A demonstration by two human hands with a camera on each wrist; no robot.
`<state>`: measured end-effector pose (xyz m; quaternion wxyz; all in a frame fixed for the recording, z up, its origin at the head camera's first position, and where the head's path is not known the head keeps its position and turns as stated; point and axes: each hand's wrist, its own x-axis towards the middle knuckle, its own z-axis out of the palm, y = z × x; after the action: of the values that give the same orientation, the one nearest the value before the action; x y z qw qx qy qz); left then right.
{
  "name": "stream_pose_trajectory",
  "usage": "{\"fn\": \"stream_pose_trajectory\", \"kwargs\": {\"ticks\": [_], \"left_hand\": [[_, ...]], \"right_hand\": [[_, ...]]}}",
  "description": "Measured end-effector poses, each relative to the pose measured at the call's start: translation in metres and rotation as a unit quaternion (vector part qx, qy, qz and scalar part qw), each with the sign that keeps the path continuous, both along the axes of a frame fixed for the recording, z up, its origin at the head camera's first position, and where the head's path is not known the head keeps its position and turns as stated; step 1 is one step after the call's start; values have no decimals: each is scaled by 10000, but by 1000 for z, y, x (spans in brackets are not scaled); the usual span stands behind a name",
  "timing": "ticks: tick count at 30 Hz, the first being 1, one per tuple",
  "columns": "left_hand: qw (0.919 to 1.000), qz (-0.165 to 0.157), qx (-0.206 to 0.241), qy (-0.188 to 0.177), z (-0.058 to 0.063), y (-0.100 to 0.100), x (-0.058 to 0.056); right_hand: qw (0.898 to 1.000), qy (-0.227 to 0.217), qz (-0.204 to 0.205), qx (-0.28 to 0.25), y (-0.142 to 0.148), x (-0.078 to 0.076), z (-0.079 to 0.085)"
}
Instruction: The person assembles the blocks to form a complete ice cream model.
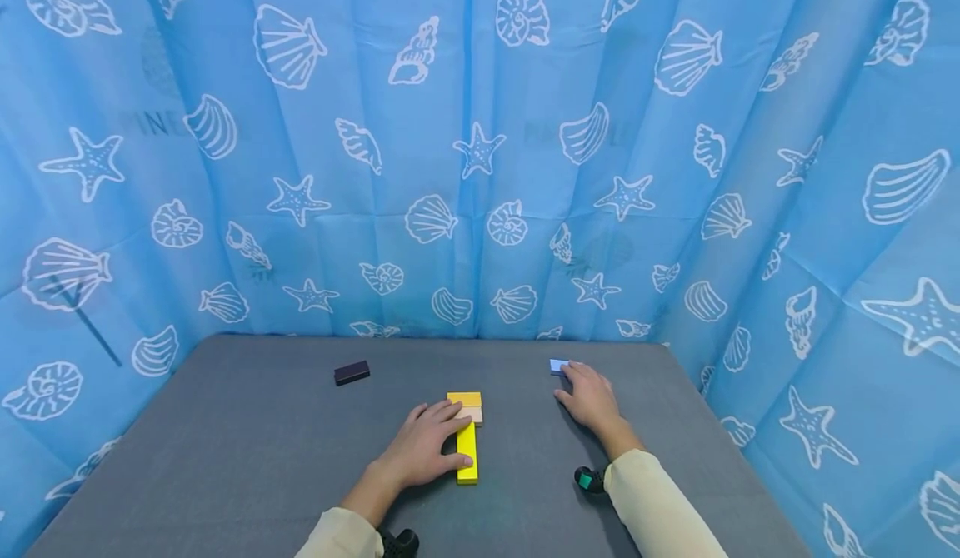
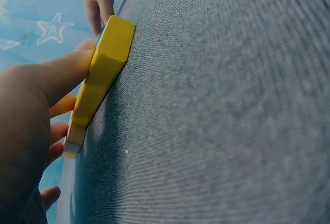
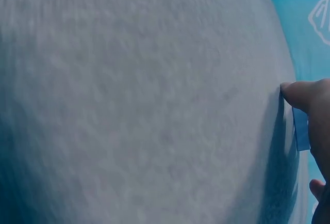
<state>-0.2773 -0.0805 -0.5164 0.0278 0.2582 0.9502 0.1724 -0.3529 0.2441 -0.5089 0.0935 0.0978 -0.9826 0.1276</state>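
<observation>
My left hand rests at a row of wooden blocks in the middle of the table. Its thumb touches a long yellow block that points toward me. The other fingers reach the row's far part, where a beige block and an orange-yellow block lie crosswise beyond the yellow one. In the left wrist view, the yellow block lies along the thumb and fingers. Farther right, my right hand reaches a small light blue block. Its fingertips partly cover this block, with the thumb apart from it.
A dark block lies alone at the back left of the grey table. Blue curtains with white shell prints hang behind the table and along its sides. Black straps are at both wrists.
</observation>
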Motion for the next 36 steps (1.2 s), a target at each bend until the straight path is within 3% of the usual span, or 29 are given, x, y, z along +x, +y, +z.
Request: {"fn": "stream_pose_trajectory", "kwargs": {"ticks": [28,36], "left_hand": [[10000,46,30,28,-2,0,-1],[10000,53,-26,15,-1,1,-1]], "right_hand": [[9983,126,531,-206,-59,14,0],[9985,61,540,-6,-77,14,-1]]}}
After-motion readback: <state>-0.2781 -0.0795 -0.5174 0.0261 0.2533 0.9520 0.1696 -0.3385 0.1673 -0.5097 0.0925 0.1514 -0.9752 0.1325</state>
